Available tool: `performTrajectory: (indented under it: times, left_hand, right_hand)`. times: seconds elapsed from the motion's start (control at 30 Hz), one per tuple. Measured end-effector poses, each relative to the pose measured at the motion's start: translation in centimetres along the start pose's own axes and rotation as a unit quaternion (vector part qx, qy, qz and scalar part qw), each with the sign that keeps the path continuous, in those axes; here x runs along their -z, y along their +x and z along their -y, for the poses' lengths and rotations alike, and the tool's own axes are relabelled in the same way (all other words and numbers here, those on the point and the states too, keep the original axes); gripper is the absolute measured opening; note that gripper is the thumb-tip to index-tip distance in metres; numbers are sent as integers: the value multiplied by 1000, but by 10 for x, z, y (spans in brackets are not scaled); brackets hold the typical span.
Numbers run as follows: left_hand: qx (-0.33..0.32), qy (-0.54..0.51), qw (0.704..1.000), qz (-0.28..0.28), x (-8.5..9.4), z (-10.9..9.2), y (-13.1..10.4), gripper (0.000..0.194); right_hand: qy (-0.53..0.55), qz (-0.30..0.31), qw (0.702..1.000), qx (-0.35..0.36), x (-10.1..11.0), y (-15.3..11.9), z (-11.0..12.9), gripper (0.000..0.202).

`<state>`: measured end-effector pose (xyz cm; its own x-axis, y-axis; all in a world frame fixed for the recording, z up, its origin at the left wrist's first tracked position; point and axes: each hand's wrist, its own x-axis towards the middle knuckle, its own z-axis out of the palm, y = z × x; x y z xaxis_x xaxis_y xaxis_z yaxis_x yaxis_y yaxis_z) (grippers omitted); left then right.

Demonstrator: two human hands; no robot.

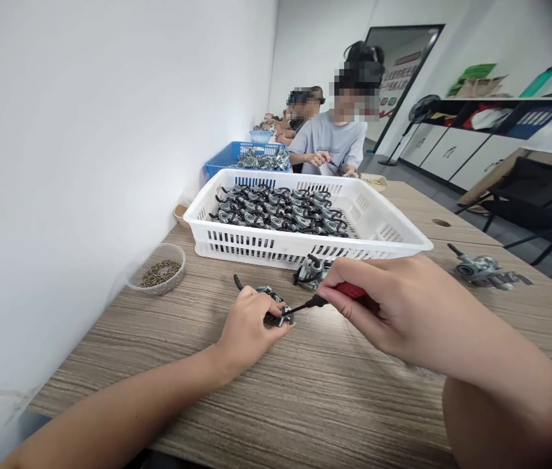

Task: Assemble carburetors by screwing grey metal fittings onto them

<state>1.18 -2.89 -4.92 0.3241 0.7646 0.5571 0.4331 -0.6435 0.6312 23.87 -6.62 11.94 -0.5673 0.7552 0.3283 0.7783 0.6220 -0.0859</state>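
Note:
My left hand [251,324] grips a small metal part with a black hose [268,293] against the wooden table, its fingers partly covering it. A red-handled screwdriver [348,290] is held in my right hand [378,303], its dark shaft slanting down to the left. The tip meets the metal part beside my left fingertips; the exact contact spot is too small to make out. Just behind my right fingers lies a second metal part [311,272], partly hidden. Another such part [488,270] rests on the table at the right.
A white basket [256,247] of similar parts stands behind my hands, with a blue crate [217,163] beyond it. Small screws lie in a clear bowl [180,277] by the left wall. A person [332,140] sits across the table, others farther back. A black chair [534,192] is at right.

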Motion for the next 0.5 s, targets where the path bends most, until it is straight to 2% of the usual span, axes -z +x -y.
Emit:
performTrajectory:
  times: [0.37, 0.5]
  left_hand:
    - [30, 9, 999, 20, 1, -5, 1, 33]
    - [15, 20, 999, 25, -1, -6, -2, 33]
  right_hand:
    - [-27, -17, 998, -52, -2, -3, 6, 24]
    - [-36, -21, 993, -106, -6, -4, 10, 23]
